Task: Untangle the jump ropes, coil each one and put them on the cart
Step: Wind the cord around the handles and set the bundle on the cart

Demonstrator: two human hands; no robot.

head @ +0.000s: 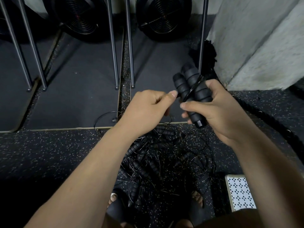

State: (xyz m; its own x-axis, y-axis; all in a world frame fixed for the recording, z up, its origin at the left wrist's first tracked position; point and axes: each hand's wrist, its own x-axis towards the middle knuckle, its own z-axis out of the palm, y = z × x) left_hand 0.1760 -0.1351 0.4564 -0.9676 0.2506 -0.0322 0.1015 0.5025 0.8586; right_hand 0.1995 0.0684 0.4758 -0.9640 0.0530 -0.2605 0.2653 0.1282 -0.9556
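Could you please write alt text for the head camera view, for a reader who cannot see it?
The right hand grips two black foam handles with thin cord wound round them, while the left hand pinches the cord. Below, tangled ropes lie heaped on the speckled floor.

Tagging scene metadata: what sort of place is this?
Probably a gym: speckled rubber floor, a pile of jump ropes lying on it, and a thick battle rope on the right.
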